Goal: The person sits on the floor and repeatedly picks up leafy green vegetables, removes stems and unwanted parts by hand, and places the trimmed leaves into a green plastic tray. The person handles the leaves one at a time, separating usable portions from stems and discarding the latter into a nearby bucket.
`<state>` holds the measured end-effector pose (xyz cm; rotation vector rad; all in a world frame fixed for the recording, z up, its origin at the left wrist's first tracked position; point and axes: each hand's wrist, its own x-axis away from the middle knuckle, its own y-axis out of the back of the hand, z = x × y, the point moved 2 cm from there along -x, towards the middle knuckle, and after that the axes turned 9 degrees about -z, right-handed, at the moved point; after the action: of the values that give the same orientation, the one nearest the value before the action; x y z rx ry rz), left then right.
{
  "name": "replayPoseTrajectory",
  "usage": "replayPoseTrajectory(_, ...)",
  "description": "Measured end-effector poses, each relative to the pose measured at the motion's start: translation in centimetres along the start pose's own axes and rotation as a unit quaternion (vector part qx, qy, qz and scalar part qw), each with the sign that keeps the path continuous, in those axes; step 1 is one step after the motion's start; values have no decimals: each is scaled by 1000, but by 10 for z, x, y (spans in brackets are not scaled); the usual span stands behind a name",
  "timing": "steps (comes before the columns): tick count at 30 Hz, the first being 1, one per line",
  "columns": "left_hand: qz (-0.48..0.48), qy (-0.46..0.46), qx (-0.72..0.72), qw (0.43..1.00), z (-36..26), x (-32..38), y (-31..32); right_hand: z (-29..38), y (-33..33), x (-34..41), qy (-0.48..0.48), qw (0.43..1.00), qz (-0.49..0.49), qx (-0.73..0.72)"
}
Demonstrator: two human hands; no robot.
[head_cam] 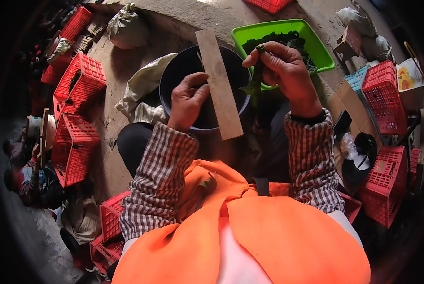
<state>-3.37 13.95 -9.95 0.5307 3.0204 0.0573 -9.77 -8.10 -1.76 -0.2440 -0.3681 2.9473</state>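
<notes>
A bare wooden board (219, 81) lies across the rim of a dark round tub (169, 76). My left hand (190, 100) is over the tub at the board's left edge, thumb and fingers curled. Whether it pinches anything there cannot be made out. Between the thumb and fingers of my right hand (286, 72) is a dark green, limp leafy strip (255, 83), which hangs beside the tub's right rim. Behind that hand stands a bright green plastic basin (323, 53) with a heap of dark green leafy strands (279, 37) in it.
Red plastic crates (80, 76) stand at the left, and more red crates (384, 92) at the right. A pale woven sack (144, 85) lies beside the tub. A tied sack (126, 30) sits farther back. People (31, 174) are at the far left. Flattened cardboard (353, 106) lies right.
</notes>
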Motion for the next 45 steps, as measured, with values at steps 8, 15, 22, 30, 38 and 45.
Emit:
replayPoseTrajectory(8,125,-144,129,973,-83,27,-65,65,-32,34,53,998,24,-37)
replayPoseTrajectory(15,126,-250,164,946,-108,62,-71,85,-37,52,99,970,143,-169)
replayPoseTrajectory(22,177,-177,343,905,-120,65,-71,103,-53,65,111,952,197,-204)
replayPoseTrajectory(30,253,-64,451,854,-125,80,-70,119,-59,70,179,917,275,-227)
replayPoseTrajectory(38,151,33,511,845,-120,91,-66,128,-55,85,178,967,125,-132)
replayPoseTrajectory(45,149,79,436,884,-129,98,-60,135,-60,86,181,977,111,-34)
